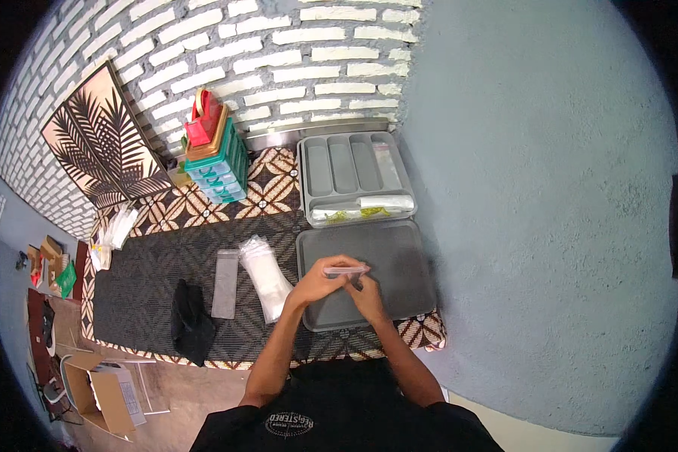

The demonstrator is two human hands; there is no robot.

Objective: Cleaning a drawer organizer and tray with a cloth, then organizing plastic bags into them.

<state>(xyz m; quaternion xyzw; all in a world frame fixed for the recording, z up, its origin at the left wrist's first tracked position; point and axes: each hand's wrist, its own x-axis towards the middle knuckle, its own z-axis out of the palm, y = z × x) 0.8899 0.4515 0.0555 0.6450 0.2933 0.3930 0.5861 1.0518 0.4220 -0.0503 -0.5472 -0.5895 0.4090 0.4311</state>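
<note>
My left hand (pixel 318 281) grips a clear plastic bag with a pinkish top edge (pixel 346 270). Its right end is pinched by my right hand (pixel 367 295), and the fingers of both hands nearly meet there. The lower part of the bag is hidden behind my hands. Below them lies a dark grey flat tray (pixel 395 243). Left of the tray is a thick stack of clear plastic bags (pixel 265 279), and beside that a single flat clear bag (pixel 225 285) lies on the dark mat (pixel 147 282).
Behind the tray stands a grey compartment organizer (pixel 318 164) holding white packets (pixel 387 202). A teal drawer unit (pixel 217 169) carries a red basket (pixel 204 120). A black cloth (pixel 192 325) lies near the table's front edge. The blue-grey wall (pixel 520 226) rises close on the right.
</note>
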